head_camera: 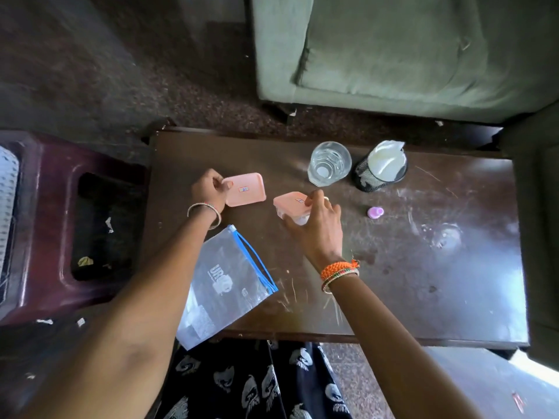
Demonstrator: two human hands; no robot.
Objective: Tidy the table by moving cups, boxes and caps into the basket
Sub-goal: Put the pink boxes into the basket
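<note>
My left hand (208,190) pinches the near-left edge of a flat pink box (245,189), thumb on top and fingers curled beneath, the box lying on the dark scratched table (423,282). My right hand (317,225) reaches over a second pink-lidded box (292,204) just to the right of the first — my fingers are curled down round its clear body and lid, gripping it where it sits on the tabletop. Beyond my right hand stands a clear glass cup (329,163), upright, and just beside it a black mesh holder (379,170) stuffed with white tissue. A small purple cap (375,212) lies alone on the wood to the right of the box I am gripping, apart from my fingers. Near the table's front edge, under my left forearm, a clear zip bag (223,285) with a blue strip hangs partly over the side. To the left of the table sits a dark maroon plastic stool (51,189) — I cannot tell where the basket is.
</note>
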